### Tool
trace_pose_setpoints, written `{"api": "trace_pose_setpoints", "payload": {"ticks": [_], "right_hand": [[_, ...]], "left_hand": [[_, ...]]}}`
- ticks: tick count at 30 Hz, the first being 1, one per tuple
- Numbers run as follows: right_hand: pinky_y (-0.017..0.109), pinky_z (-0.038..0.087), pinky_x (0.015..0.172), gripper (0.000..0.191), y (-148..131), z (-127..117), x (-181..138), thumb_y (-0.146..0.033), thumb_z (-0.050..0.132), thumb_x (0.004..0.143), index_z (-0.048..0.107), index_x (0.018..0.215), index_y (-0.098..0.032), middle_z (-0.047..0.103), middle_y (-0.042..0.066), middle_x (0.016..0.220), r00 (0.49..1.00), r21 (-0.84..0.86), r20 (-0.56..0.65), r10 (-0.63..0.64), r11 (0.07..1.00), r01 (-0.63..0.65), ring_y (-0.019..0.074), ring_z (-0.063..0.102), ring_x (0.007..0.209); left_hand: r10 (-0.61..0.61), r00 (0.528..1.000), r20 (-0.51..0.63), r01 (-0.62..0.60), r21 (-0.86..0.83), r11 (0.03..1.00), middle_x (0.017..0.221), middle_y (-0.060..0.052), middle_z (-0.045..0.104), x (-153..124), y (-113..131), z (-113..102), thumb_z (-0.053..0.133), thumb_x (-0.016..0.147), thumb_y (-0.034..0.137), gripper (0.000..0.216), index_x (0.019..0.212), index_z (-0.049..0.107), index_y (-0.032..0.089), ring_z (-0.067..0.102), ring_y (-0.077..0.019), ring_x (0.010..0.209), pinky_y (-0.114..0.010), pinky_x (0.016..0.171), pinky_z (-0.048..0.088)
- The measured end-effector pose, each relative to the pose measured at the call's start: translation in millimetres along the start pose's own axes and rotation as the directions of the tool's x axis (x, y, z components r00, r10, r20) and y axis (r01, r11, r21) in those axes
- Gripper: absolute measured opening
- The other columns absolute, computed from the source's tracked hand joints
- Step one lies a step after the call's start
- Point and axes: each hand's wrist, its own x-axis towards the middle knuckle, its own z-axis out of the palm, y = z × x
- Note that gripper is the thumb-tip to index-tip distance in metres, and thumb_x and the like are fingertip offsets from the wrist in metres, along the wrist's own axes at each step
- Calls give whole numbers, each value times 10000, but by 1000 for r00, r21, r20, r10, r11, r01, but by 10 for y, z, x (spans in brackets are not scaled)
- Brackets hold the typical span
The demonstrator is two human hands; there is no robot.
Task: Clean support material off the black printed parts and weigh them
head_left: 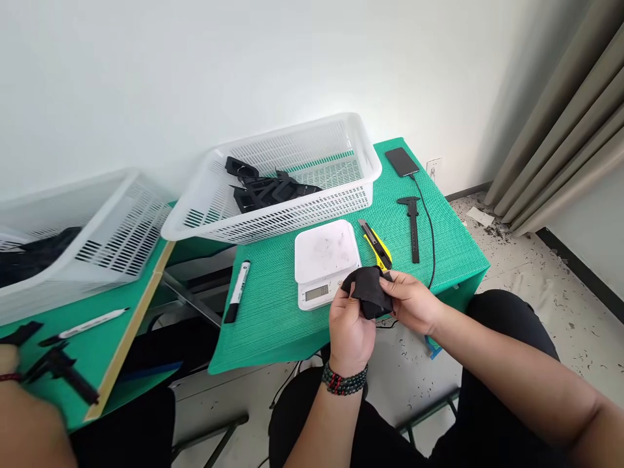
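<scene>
Holding a black piece (370,291) between both hands: left grip (351,331) under and around its near left side, right grip (414,300) pinching its right edge, thumb on top. Both engaged, neither free. Piece sits at the desk's front edge, raised, just off the near right corner of the white scale (324,250); contact with the scale cannot be judged from this angle. Looks thin and pliable, folded or curled, so best handled, I judge, with left fingers as a steady cradle and right thumb doing the fine work; light pressure, lest a thin edge crease or tear. Better to work a little nearer the body, so wrists don't nudge the scale or the yellow utility knife (374,244) just beyond. Scale plate bears dark smudges; display too small to read. Farther right: black caliper (413,227), then a dark flat device (402,161) with a cable (429,224). Marker (238,291) left of the scale, on the green-covered desk (277,335). Behind, white basket (297,216) with a loose heap of black parts (268,188). Far left, a co-worker's hand (6,361), partly out of frame.
</scene>
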Motion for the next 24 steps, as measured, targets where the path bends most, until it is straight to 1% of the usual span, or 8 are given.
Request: {"api": "trace_pose_setpoints", "payload": {"ticks": [3, 6, 9, 13, 16, 19, 24], "right_hand": [[237, 401, 616, 457, 88, 29, 12, -513, 935, 592, 710, 783, -164, 670, -6, 661, 997, -52, -44, -65, 997, 62, 123, 552, 652], [251, 379, 618, 472, 150, 64, 4, -589, 886, 635, 699, 746, -171, 651, -11, 645, 991, -88, -43, -124, 989, 120, 121, 507, 634], [255, 360, 601, 493, 167, 87, 1, -627, 861, 644, 676, 689, -173, 623, -17, 611, 990, -99, -39, -135, 986, 130, 116, 474, 605], [252, 352, 582, 502, 145, 74, 25, -625, 865, 628, 638, 639, -177, 601, -23, 577, 989, -91, -76, -124, 989, 117, 117, 475, 592], [260, 393, 612, 494, 126, 53, 41, -611, 874, 621, 641, 646, -176, 619, -16, 582, 990, -85, -83, -116, 990, 109, 132, 524, 617], [270, 413, 615, 493, 115, 47, 43, -611, 879, 611, 656, 663, -174, 636, -7, 587, 991, -78, -85, -107, 992, 100, 147, 557, 628], [256, 375, 563, 490, 88, 54, 30, -604, 884, 610, 648, 642, -176, 615, -24, 562, 987, -76, -118, -111, 992, 102, 115, 494, 556]], "left_hand": [[47, 998, -45, -46, 27, 999, 1059, -89, 785, -6, -25, 35, 840, 734, 518, 428, 1006, 766, 196, 729, -214, 957, -333, 876, 573], [92, 992, -82, -88, 55, 995, 1023, -79, 791, -21, -25, 63, 833, 704, 597, 489, 974, 769, 193, 734, -210, 954, -328, 891, 577], [111, 991, -79, -103, 105, 989, 1015, -81, 793, -39, -17, 70, 805, 713, 637, 512, 951, 773, 185, 731, -222, 994, -341, 943, 565], [117, 991, -63, -108, 130, 986, 1047, -98, 790, -54, -22, 75, 790, 727, 644, 520, 948, 774, 174, 706, -257, 1104, -373, 1018, 532], [87, 996, -36, -82, 120, 989, 1074, -107, 786, -58, -26, 82, 790, 723, 652, 538, 972, 771, 176, 701, -273, 1120, -397, 1008, 541], [70, 997, -19, -67, 126, 990, 1089, -101, 784, -65, -21, 88, 789, 729, 646, 534, 999, 772, 185, 701, -262, 1119, -376, 987, 553], [77, 997, 2, -77, 158, 984, 1092, -96, 782, -92, -24, 84, 780, 745, 640, 528, 1020, 770, 189, 710, -261, 1098, -371, 964, 564]]}}
